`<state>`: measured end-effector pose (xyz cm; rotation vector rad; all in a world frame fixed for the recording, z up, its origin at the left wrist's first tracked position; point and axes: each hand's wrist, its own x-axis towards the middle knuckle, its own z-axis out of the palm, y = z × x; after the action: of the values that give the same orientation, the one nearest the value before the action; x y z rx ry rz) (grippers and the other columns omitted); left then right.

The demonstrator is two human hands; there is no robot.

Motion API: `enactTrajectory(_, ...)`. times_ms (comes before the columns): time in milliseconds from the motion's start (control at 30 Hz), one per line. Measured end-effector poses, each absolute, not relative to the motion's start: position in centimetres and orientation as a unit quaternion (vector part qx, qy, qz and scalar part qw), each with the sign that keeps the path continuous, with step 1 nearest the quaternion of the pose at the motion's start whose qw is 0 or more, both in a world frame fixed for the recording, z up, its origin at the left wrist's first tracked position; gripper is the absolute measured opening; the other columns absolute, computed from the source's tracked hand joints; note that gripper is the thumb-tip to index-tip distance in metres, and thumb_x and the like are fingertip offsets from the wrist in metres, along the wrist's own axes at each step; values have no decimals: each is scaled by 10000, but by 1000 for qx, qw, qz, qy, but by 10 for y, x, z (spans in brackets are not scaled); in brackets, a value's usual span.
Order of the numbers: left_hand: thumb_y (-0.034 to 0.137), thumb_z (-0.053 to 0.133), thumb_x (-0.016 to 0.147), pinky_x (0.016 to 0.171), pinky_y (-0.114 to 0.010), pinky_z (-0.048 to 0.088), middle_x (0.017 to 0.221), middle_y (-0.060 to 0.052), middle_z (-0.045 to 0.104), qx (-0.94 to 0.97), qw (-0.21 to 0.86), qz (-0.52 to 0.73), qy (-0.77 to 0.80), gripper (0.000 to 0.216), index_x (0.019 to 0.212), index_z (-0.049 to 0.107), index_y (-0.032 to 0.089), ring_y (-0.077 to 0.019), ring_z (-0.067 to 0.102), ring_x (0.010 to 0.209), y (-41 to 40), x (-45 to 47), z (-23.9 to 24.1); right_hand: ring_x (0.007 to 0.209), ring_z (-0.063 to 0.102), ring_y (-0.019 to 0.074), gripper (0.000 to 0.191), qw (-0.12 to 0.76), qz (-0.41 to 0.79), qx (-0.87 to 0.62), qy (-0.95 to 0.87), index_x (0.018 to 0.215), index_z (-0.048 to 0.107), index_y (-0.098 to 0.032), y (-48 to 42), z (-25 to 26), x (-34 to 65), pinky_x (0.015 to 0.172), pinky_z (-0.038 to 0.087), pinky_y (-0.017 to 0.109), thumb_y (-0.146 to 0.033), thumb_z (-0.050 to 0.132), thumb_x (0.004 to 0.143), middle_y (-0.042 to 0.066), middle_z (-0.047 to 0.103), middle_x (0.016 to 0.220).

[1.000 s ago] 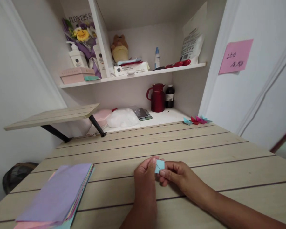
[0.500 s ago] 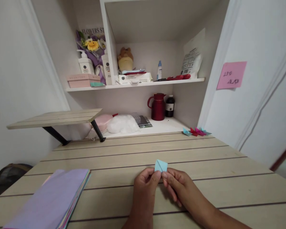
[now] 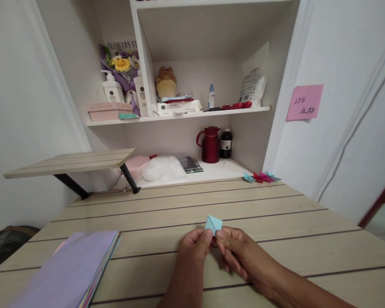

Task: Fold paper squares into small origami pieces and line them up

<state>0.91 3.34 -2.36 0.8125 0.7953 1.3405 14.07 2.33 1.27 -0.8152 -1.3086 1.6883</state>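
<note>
Between my two hands is a small light-blue folded paper [image 3: 214, 223], held up over the wooden table [image 3: 154, 239]. Its visible face is roughly square, set on a corner, with a crease running across it. My left hand [image 3: 195, 244] pinches its lower left edge, thumb on the near face. From the right, my right hand [image 3: 235, 246] grips the lower corner between thumb and fingers. The thumbs nearly meet at the bottom of the paper, which they partly cover.
A stack of coloured paper [image 3: 70, 269], purple on top, lies at the left. Small folded paper figures [image 3: 259, 176] line the table's far right edge. A raised wooden stand [image 3: 73, 162] is at the back left. Behind are shelves with a red jug [image 3: 211, 145] and a dark bottle [image 3: 226, 143].
The camera view has shifted slightly. Both hands still hold the light-blue paper in nearly the same place, and its tilt has changed a little.
</note>
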Motion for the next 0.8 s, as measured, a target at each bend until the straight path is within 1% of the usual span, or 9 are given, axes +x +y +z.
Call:
enactTrajectory(100, 503, 795, 606, 660, -278, 468, 612, -59, 672, 373, 611, 600, 357, 412, 693, 700, 112, -162, 606, 605, 33, 8, -24, 275, 243, 42, 417, 395, 636, -356, -560, 633, 501, -186, 28, 13, 143, 331, 182, 171, -539, 539, 851, -94, 423, 331)
enactTrajectory(133, 504, 795, 602, 655, -276, 467, 611, -57, 672, 381, 598, 602, 367, 417, 705, 708, 109, -159, 602, 599, 33, 7, -24, 271, 243, 44, 418, 388, 620, -367, -575, 636, 501, -188, 29, 13, 144, 320, 163, 172, -547, 534, 847, -94, 422, 333)
enactTrajectory(267, 495, 803, 588, 670, -267, 470, 621, -45, 674, 393, 563, 602, 408, 421, 740, 728, 110, -146, 595, 603, 30, 7, -20, 271, 256, 49, 426, 366, 565, -387, -630, 630, 489, -193, 32, 13, 147, 323, 189, 176, -557, 511, 852, -95, 411, 332)
enactTrajectory(433, 468, 796, 601, 655, -259, 458, 624, -31, 665, 392, 563, 612, 393, 391, 780, 725, 127, -145, 592, 609, 27, 9, -12, 301, 271, 49, 440, 363, 530, -358, -677, 625, 489, -187, 33, 7, 148, 367, 219, 184, -541, 479, 886, -96, 392, 341)
enactTrajectory(567, 434, 795, 603, 592, -224, 417, 557, -4, 619, 410, 534, 602, 428, 331, 689, 709, 126, -110, 534, 544, 24, 5, -6, 316, 267, 50, 444, 366, 534, -352, -676, 621, 482, -187, 33, 5, 148, 378, 208, 193, -544, 484, 884, -102, 367, 354)
enactTrajectory(633, 431, 799, 594, 579, -220, 406, 538, 2, 604, 412, 531, 596, 440, 330, 674, 705, 124, -107, 522, 531, 24, 4, -4, 320, 269, 53, 447, 366, 538, -356, -671, 614, 474, -190, 32, 7, 147, 377, 202, 197, -552, 491, 875, -100, 361, 359)
enactTrajectory(700, 441, 807, 581, 583, -221, 404, 540, 0, 601, 400, 548, 592, 435, 355, 695, 705, 121, -107, 520, 533, 24, 4, -3, 326, 264, 55, 450, 364, 549, -362, -660, 610, 470, -192, 30, 9, 146, 371, 188, 200, -561, 498, 865, -99, 355, 367)
enactTrajectory(800, 461, 818, 564, 604, -228, 413, 542, 6, 579, 355, 615, 587, 390, 389, 701, 683, 123, -104, 521, 538, 24, 7, -5, 334, 238, 52, 450, 362, 584, -360, -631, 621, 471, -194, 28, 12, 144, 369, 183, 200, -576, 494, 857, -106, 333, 385)
